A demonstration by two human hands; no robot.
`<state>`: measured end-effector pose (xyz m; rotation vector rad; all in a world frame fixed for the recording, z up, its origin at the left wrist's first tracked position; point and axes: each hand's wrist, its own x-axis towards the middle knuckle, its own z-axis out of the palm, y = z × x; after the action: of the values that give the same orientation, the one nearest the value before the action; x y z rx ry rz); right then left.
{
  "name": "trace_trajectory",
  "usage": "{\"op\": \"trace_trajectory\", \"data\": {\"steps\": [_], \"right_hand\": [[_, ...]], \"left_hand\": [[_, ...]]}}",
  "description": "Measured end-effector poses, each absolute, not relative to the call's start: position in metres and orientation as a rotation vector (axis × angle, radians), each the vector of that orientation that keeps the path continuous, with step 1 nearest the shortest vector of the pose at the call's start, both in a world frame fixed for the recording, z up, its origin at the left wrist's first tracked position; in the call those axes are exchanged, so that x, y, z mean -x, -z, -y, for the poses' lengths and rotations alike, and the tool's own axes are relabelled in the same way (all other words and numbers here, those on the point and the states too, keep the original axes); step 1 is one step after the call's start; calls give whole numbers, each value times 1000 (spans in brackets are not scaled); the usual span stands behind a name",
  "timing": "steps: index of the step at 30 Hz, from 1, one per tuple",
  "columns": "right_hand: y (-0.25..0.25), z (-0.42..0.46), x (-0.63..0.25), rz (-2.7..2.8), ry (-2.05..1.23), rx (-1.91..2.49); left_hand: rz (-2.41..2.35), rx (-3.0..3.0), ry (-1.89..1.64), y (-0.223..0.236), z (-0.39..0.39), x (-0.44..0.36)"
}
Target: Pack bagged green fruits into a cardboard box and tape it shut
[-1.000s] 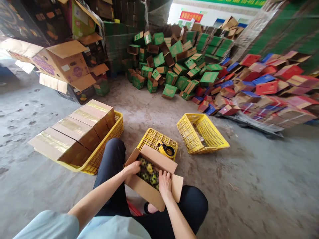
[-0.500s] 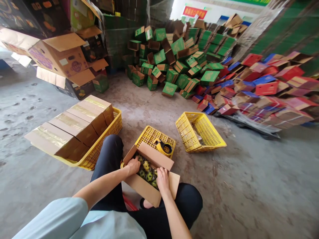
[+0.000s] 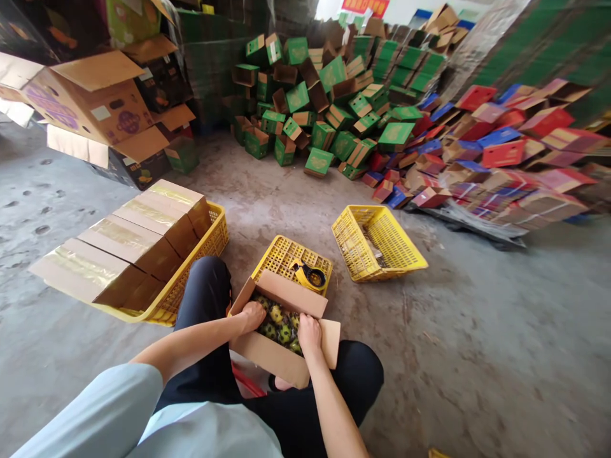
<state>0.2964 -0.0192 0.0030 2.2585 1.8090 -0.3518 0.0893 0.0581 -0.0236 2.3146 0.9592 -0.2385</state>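
Observation:
An open brown cardboard box (image 3: pixel 272 356) rests on my lap, its flaps up, with several green-yellow round fruits (image 3: pixel 279 323) inside. My left hand (image 3: pixel 251 315) sits at the box's left inner edge, fingers curled over the fruit. My right hand (image 3: pixel 309 335) lies at the right inner edge, fingers bent down into the box beside the right flap. What either hand grips is hidden. A yellow tape dispenser (image 3: pixel 309 276) lies on an upturned yellow crate (image 3: pixel 286 253) just beyond the box.
A yellow crate (image 3: pixel 210 240) at my left carries several taped brown boxes (image 3: pixel 121 245). Another yellow crate (image 3: pixel 377 242) lies tilted on the concrete floor to the right. Piles of green boxes (image 3: pixel 329 95) and red and blue boxes (image 3: pixel 501 159) fill the back.
Both hands have stayed at the box's inner edges, shifting slightly over the fruit. The view has drifted a little down and to the right.

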Motion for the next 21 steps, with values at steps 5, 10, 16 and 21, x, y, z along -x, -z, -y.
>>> {"op": "trace_trajectory", "data": {"steps": [5, 10, 16, 21], "right_hand": [[-7, 25, -293, -1823, 387, -2291], [-15, 28, -278, -1865, 428, -2312], [-8, 34, -261, -1877, 563, -2301], [-6, 39, -269, -1789, 652, -2357]], "left_hand": [[-1023, -2425, 387, 15, -58, -106], [-854, -2497, 302, 10, -56, -132], [-811, -2573, 215, 16, -60, -128], [-795, -2630, 174, 23, -63, -127]]}}
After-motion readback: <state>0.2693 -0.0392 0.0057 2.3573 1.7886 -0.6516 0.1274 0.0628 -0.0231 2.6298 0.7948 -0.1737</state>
